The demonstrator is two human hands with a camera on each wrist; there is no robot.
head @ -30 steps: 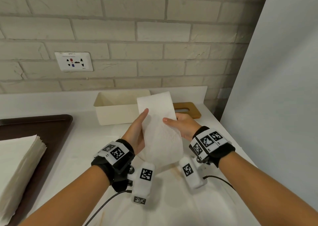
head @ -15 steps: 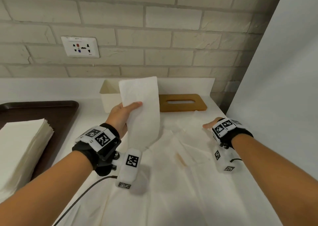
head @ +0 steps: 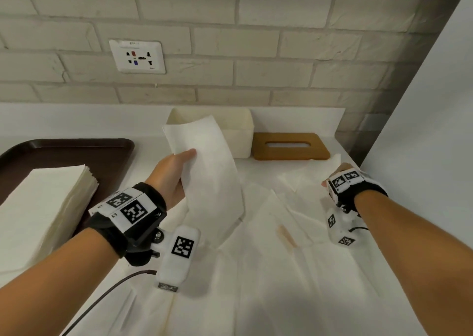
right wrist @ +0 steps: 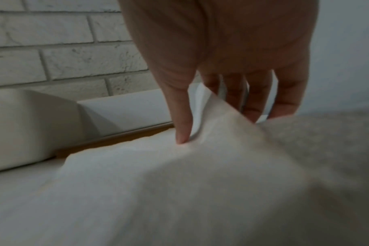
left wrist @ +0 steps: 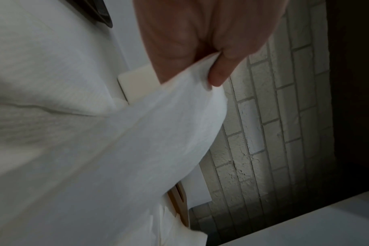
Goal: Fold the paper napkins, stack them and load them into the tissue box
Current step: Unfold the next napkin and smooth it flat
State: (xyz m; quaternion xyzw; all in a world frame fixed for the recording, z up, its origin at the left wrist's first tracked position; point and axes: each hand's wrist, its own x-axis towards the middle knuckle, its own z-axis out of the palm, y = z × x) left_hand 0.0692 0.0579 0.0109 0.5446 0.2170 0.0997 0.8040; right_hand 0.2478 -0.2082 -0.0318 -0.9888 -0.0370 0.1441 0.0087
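With my left hand (head: 170, 174) pinching the folded napkin (head: 210, 172) upright at 12 o'clock, I pinch the next sheet (right wrist: 179, 174) with my right hand (right wrist: 225, 69) at 2 o'clock, lifting slowly to avoid tearing.

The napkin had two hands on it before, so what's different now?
The right hand let go of the folded napkin and moved right to another napkin near the wooden lid, pinching its edge. The left hand kept its grip on the folded napkin. The tissue box, tray and stack stayed put.
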